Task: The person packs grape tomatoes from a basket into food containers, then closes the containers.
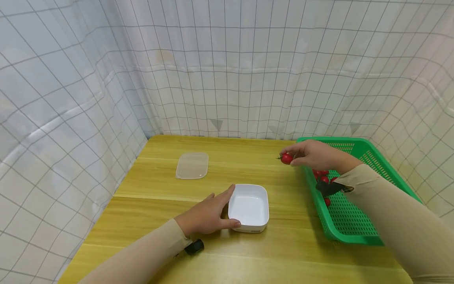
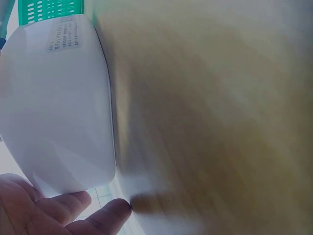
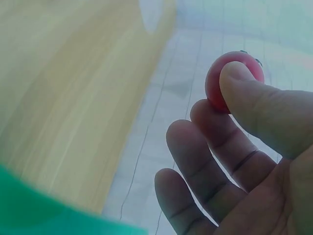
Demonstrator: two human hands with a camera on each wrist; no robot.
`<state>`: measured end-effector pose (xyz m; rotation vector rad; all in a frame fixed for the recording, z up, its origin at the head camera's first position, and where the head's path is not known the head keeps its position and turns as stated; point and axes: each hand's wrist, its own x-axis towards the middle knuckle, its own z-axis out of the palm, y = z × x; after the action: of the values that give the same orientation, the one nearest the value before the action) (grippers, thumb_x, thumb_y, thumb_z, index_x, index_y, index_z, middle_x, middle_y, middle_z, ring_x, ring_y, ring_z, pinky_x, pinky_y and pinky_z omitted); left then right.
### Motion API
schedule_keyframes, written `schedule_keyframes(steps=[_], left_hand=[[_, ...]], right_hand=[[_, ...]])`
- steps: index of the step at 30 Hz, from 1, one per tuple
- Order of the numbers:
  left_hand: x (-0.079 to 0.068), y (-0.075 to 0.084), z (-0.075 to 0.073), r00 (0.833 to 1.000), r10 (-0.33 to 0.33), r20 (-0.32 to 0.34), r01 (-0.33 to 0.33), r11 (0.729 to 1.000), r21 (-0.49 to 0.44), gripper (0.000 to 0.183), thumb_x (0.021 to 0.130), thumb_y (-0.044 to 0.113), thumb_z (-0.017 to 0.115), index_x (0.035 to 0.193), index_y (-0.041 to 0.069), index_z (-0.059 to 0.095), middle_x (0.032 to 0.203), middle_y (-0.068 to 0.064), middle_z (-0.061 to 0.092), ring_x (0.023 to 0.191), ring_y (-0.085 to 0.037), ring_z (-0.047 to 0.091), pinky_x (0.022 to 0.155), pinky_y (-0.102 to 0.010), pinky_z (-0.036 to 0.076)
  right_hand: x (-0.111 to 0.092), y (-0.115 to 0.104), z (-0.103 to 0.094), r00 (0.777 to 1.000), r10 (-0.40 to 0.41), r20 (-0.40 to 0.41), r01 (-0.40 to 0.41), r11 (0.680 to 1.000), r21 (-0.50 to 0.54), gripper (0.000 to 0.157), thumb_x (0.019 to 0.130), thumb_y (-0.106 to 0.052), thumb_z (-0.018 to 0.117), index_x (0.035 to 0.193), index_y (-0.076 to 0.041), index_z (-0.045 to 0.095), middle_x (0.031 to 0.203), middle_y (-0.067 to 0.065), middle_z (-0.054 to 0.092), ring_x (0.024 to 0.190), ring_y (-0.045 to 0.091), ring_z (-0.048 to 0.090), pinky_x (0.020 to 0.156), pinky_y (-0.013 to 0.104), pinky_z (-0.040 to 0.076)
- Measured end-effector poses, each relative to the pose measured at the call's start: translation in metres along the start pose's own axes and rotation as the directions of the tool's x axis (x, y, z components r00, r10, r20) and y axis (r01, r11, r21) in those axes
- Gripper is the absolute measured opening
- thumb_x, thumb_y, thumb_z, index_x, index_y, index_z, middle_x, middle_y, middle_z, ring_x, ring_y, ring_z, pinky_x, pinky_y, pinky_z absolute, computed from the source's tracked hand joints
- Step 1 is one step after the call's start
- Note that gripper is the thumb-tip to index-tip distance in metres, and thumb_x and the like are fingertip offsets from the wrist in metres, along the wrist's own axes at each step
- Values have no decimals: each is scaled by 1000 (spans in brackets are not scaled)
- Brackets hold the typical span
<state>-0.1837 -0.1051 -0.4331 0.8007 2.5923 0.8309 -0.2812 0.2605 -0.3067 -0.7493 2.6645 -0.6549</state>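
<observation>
In the head view my right hand pinches a red cherry tomato with a green stem, at the basket's left rim. The right wrist view shows the tomato between thumb and index finger, the other fingers loosely bent. My left hand rests against the left side of a white square container, its thumb at the front corner and a finger at the back corner. Seen from the left wrist, fingertips lie along the wall of the container, which bears a printed label.
A green perforated basket stands at the right, with several red tomatoes along its left side, partly hidden by the right wrist. A translucent lid lies at the back left of the wooden table. Grid-patterned curtains surround it.
</observation>
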Motion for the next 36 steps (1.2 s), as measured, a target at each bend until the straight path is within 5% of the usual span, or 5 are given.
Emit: schedule_keyframes(steps=[2,8,19,36], left_hand=[[0,0,0,1000,-2,1,2,1000,-1,117,91,70,69,171,12,8,175,-5,23,160,-19,30,133,-60,12],[1,-1,0,1000,-3,-1,3,1000,-9,118,90,72,69,171,12,7,176,-4,23,160,-19,30,133,-60,12],[0,1,0,1000,2,-8,-2,1000,-13,115,91,69,70,171,13,9,174,-5,27,158,-21,34,132,-61,14],[0,0,0,1000,4,2,-4,1000,-16,117,91,73,67,171,12,8,175,-3,24,160,-21,30,131,-64,14]], right_hand=[[3,-7,4,999,-40,26,40,999,6,41,103,-18,68,144,-17,65,126,2,75,114,20,69,97,41,56],[10,-27,18,987,-129,100,124,990,62,39,102,-13,69,141,-12,67,128,1,74,116,18,70,100,40,57],[17,-56,41,970,-166,180,170,985,-12,37,101,-16,72,137,-20,70,121,-6,75,106,10,69,94,34,60],[22,-79,64,934,-239,266,236,971,47,37,100,-12,73,137,-15,69,114,-7,74,98,4,68,90,23,58]])
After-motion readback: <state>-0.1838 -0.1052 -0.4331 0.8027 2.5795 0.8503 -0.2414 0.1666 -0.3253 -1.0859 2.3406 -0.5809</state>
